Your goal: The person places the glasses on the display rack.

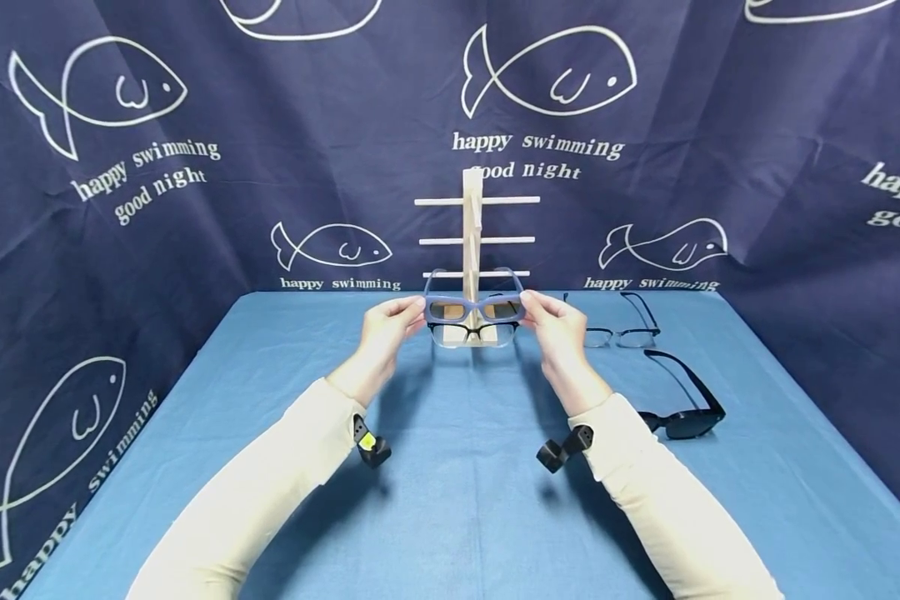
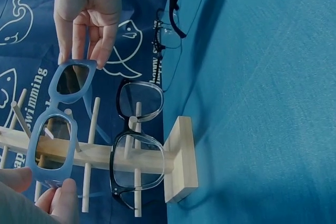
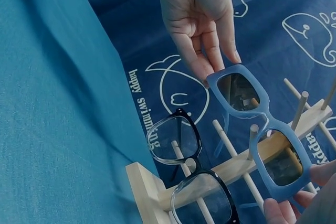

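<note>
Blue-framed sunglasses (image 1: 474,308) with dark lenses are held level by both hands in front of a wooden glasses stand (image 1: 472,225). My left hand (image 1: 387,333) pinches one outer corner of the frame between thumb and fingers. At the opposite corner my right hand (image 1: 558,333) pinches it the same way. Just below, black-rimmed clear eyeglasses (image 2: 137,140) sit on the stand's lowest peg. In the right wrist view the sunglasses' temples (image 3: 222,132) extend back among the pegs, above the eyeglasses.
To the right on the blue tablecloth (image 1: 465,500) lie thin-rimmed eyeglasses (image 1: 637,337) and black sunglasses (image 1: 692,422), the latter partly behind the right sleeve. The stand's upper pegs (image 1: 510,200) stick out to both sides. A dark blue fish-print curtain (image 1: 330,125) hangs close behind.
</note>
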The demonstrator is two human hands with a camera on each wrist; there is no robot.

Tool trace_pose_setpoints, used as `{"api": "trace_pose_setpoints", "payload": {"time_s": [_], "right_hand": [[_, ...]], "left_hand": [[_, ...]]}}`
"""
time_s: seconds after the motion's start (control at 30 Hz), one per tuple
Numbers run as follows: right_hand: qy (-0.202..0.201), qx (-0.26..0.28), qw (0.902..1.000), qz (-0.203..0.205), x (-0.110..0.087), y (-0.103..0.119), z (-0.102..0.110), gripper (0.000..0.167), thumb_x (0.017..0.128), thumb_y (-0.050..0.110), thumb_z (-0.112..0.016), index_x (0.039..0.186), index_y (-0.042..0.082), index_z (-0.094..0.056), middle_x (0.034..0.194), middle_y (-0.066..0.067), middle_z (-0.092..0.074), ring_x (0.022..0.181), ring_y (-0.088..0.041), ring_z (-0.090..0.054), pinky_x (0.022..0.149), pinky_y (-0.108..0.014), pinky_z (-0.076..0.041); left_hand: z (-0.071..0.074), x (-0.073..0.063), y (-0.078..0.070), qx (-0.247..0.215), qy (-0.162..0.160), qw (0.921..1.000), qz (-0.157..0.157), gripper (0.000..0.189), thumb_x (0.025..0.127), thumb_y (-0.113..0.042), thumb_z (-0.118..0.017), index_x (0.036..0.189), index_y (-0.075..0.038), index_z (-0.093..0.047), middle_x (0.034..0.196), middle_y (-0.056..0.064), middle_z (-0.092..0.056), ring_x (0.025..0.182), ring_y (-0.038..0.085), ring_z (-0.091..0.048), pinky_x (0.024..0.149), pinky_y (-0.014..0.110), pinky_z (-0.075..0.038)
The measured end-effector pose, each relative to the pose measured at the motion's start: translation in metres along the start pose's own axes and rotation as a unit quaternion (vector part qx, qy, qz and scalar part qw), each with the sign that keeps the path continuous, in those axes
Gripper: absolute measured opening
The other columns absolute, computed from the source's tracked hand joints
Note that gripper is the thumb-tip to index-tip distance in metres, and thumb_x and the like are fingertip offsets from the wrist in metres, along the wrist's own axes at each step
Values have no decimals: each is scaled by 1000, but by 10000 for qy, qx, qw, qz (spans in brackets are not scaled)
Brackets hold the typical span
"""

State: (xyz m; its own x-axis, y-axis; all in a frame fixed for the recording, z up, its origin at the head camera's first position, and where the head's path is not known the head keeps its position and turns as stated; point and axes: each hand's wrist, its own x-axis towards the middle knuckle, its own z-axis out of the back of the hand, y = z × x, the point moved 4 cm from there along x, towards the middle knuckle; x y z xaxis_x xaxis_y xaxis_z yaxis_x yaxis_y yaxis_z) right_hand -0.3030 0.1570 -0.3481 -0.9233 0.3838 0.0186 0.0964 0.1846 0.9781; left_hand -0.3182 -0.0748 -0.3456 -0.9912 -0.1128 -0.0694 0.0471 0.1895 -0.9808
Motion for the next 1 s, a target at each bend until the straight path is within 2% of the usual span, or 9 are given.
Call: {"api": "trace_pose_setpoints", "payload": {"time_s": [0.13, 0.27, 0.4, 0.63, 0.77, 1.0], "right_hand": [[-36, 14, 10000, 73, 4, -2, -2, 32, 90, 11, -69, 116, -7, -66, 72, 9, -66, 71, -8, -65, 86, -34, -61], [-76, -15, 9999, 74, 7, -4, -4, 32, 90, 12, -70, 115, -7, -67, 79, 2, -68, 72, -9, -64, 88, -36, -60], [-146, -93, 9998, 34, 8, -6, -4, 30, 90, 14, -69, 115, -5, -68, 86, -2, -68, 76, -11, -64, 88, -35, -60], [-223, -112, 9997, 57, 11, -7, -5, 31, 91, 14, -69, 116, -4, -68, 79, 9, -65, 75, -12, -64, 80, -23, -60], [-287, -247, 9993, 66, 12, -7, -5, 30, 91, 17, -69, 115, -1, -69, 82, 8, -66, 78, -14, -65, 85, -28, -59], [-323, -403, 9987, 9, 13, -7, -7, 32, 91, 20, -69, 117, 1, -69, 100, -4, -68, 92, -27, -66, 96, -36, -55]], "left_hand": [[-1, 2, -2, 93, -24, 10000, -5, 33, 92, -5, -65, 121, 11, -61, 117, 21, -63, 88, 16, -64, 91, 27, -58], [-2, 5, -2, 105, -104, 9999, -7, 32, 91, -4, -65, 119, 11, -61, 115, 20, -64, 84, 15, -64, 91, 28, -58], [-3, 8, 0, 122, -157, 9998, 51, 32, 91, -4, -66, 119, 11, -62, 116, 21, -64, 88, 18, -64, 91, 29, -58], [-6, 13, 2, 117, -204, 9997, 78, 31, 91, -5, -66, 118, 9, -63, 117, 20, -64, 95, 22, -64, 93, 30, -58], [-7, 15, 2, 110, -219, 9997, 63, 31, 91, -5, -66, 118, 9, -63, 117, 20, -64, 96, 23, -64, 93, 30, -57], [-7, 16, 2, 54, -226, 9996, 132, 32, 92, -6, -65, 120, 9, -63, 123, 21, -63, 102, 26, -64, 95, 30, -57]]}}
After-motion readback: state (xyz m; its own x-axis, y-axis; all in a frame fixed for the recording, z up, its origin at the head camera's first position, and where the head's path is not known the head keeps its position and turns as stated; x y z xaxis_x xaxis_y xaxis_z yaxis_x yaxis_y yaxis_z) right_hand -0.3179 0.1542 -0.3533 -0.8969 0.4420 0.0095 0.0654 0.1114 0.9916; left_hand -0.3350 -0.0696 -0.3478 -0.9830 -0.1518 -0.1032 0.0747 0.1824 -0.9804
